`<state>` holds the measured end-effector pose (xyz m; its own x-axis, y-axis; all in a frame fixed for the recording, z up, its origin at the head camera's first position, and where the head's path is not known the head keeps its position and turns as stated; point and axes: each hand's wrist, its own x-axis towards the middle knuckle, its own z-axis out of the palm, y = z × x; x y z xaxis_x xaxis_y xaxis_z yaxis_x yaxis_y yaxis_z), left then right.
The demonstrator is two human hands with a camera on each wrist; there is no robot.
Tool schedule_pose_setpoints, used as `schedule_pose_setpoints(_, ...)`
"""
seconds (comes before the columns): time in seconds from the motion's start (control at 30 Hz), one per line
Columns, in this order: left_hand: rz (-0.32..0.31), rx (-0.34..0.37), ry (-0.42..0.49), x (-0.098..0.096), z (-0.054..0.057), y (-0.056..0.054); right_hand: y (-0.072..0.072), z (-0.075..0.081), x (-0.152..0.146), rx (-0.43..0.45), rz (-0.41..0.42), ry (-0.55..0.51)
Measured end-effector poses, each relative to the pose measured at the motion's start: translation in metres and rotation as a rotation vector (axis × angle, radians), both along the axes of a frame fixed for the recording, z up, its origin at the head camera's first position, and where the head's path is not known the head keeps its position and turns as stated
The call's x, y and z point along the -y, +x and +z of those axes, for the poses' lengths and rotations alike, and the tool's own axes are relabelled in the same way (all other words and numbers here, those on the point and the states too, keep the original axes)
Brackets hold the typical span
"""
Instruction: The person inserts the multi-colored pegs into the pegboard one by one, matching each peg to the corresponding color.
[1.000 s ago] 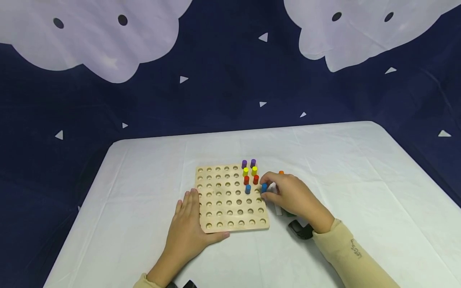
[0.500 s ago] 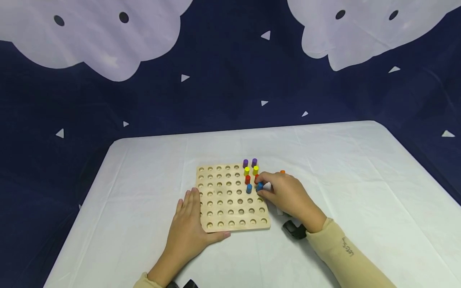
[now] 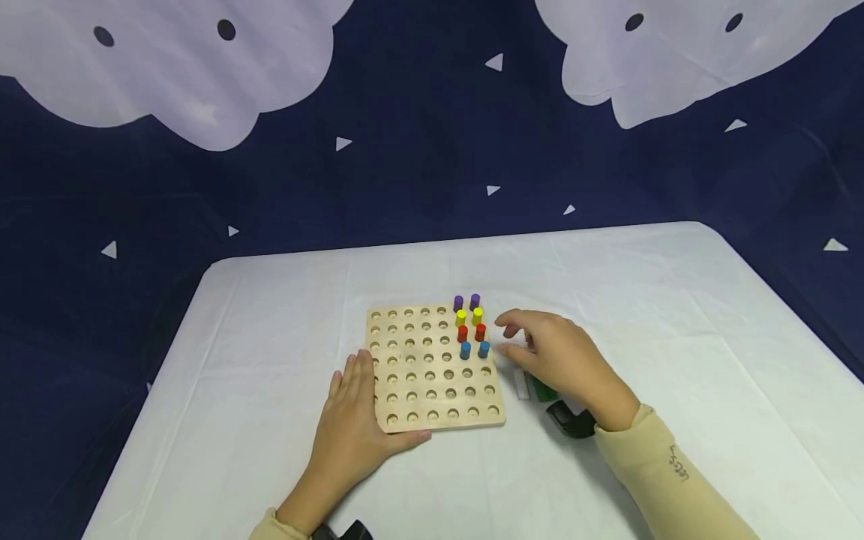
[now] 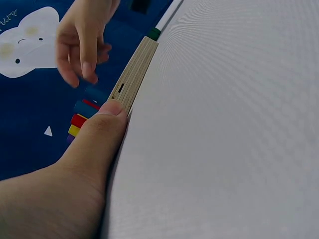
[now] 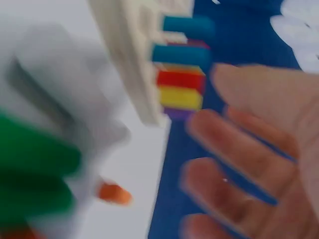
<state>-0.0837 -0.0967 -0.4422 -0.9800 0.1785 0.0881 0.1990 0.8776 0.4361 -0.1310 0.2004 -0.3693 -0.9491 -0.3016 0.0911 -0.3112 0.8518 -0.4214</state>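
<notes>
Blue pegs at two o'clock on the pegboard look light, stiff, best pinched near their tops, the right hand loose and empty, left hand straight-fingered at eight o'clock.

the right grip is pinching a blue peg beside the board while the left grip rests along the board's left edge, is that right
Not quite: the right grip pinches nothing. The head view shows a gap between thumb and forefinger, and two blue pegs standing in the board. It is beside the board, and the left grip does rest along its left edge.
</notes>
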Motion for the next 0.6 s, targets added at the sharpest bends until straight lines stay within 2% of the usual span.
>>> schedule_pose_setpoints(0.17,0.000,0.011,-0.003,0.002,-0.002,0.003,0.012,0.001,-0.017,0.105,0.029,0.082)
schedule_pose_setpoints(0.27,-0.002,0.006,-0.011,0.002,-0.002,0.002,0.016,-0.001,-0.021,0.132,0.067,0.120)
schedule_pose_setpoints(0.43,-0.004,-0.004,-0.014,0.001,-0.001,0.000,0.017,-0.003,-0.019,0.128,0.113,0.167)
schedule_pose_setpoints(0.6,-0.007,-0.006,-0.010,0.000,0.001,-0.001,0.017,-0.002,-0.015,0.124,0.119,0.228)
